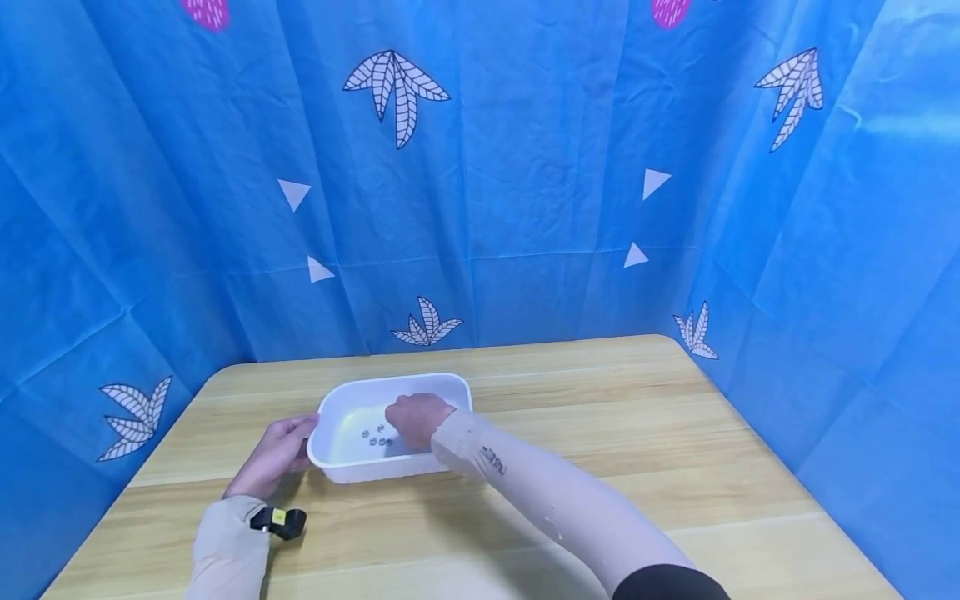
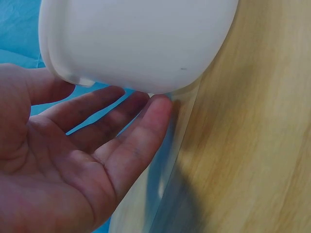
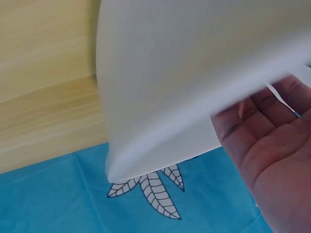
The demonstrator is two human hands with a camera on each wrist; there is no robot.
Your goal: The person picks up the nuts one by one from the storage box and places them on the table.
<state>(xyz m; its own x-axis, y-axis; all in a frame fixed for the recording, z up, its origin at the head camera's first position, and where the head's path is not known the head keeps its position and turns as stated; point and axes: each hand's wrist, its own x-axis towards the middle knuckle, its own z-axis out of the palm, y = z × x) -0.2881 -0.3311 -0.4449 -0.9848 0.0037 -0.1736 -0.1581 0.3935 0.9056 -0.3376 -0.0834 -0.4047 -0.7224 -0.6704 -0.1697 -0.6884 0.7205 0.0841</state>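
Wooden table [image 1: 600, 400]: white tray [image 1: 382, 472] was toward its far side, left of centre. Left hand [image 1: 274, 454] pinched the tray's left end, thumb at rim. Right hand [image 1: 420, 419] was down inside; couldn't tell its grip. Small grey pieces [image 1: 382, 442] lay beside it.

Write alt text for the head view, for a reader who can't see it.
A person's left hand holds one end of a white tub at a wooden table, while the right hand is inside it, beside several small shiny pieces. A blue curtain printed with pale leaves hangs behind.
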